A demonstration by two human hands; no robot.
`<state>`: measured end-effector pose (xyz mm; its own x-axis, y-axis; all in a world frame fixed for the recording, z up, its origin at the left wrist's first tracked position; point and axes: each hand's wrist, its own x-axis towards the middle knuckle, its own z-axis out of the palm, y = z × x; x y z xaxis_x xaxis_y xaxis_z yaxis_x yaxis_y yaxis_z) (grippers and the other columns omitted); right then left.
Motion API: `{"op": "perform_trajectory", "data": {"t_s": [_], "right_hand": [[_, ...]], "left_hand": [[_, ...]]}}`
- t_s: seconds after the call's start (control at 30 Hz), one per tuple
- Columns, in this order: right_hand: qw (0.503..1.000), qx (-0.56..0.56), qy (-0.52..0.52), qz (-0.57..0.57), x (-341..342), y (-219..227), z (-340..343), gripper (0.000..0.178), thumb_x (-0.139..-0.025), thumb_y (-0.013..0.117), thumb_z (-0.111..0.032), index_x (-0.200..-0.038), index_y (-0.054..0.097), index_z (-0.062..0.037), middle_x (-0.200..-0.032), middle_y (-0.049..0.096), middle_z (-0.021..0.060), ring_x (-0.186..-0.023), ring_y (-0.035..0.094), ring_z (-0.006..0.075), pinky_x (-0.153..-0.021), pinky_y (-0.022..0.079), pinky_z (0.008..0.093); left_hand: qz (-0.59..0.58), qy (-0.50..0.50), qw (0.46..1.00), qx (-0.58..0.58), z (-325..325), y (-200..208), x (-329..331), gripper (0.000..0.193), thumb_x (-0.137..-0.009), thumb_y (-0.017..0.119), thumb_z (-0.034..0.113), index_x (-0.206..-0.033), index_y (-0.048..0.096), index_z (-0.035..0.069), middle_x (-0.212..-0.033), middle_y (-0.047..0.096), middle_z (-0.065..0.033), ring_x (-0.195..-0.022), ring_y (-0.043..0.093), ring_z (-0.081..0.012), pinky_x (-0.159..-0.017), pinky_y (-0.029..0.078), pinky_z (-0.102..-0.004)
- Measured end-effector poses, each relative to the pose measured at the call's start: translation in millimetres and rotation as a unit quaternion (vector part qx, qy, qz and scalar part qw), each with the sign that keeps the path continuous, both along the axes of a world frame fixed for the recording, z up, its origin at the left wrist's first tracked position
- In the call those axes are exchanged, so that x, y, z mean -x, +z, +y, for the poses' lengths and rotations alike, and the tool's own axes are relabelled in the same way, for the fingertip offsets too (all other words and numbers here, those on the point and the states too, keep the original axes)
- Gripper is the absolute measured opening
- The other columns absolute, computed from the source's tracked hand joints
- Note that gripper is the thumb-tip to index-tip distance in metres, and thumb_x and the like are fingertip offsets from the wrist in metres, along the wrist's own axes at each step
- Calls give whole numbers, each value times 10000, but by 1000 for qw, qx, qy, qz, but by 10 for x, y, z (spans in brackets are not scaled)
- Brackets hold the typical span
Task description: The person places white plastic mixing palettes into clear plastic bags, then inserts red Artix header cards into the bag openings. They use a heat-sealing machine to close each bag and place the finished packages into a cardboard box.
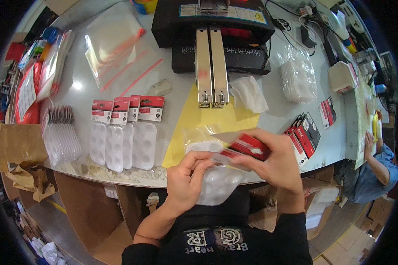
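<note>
At the table's front edge, my left hand [183,183] pinches the upper edge of a clear bag with a white plastic paint palette [219,183] in it. My right hand [276,159] grips a red and black header card [247,148], which is partly folded and held over the bag's top. The fingertips of both hands nearly meet there, and the card covers the bag's opening. Just behind them, another white palette in clear film [203,145] rests on a yellow sheet [190,117]. The right hand hides part of the card.
A black bench machine [212,17] with two metal arms [212,66] stands ahead. Carded palettes [144,143] lie left, beside a standing stack [62,137]. Clear bags [112,39] lie behind them. Loose header cards [304,137] and wrapped palettes [297,75] are right. Another person [380,168] works far right.
</note>
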<state>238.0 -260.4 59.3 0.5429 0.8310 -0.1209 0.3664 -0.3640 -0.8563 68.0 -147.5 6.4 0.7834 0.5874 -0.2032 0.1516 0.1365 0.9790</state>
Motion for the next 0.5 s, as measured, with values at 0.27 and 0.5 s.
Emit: {"op": "perform_trajectory", "data": {"t_s": [0.27,0.5], "right_hand": [[994,55,89,15,-26,-82,232,341,-741,793,-266,-909,635,-14,-700,628,164,-625,641,303,-587,486,338],[999,15,36,13,-186,-275,112,349,-731,815,-269,-865,663,15,-708,664,80,-628,591,99,-591,471,256]], "left_hand": [[95,13,991,-90,42,24,3,151,-947,567,95,-882,609,-35,-775,675,-52,-726,579,-78,-694,461,-214],[39,89,990,-106,68,-120,10,154,-944,583,127,-923,649,-11,-702,646,-53,-609,521,-62,-571,430,-212]]}}
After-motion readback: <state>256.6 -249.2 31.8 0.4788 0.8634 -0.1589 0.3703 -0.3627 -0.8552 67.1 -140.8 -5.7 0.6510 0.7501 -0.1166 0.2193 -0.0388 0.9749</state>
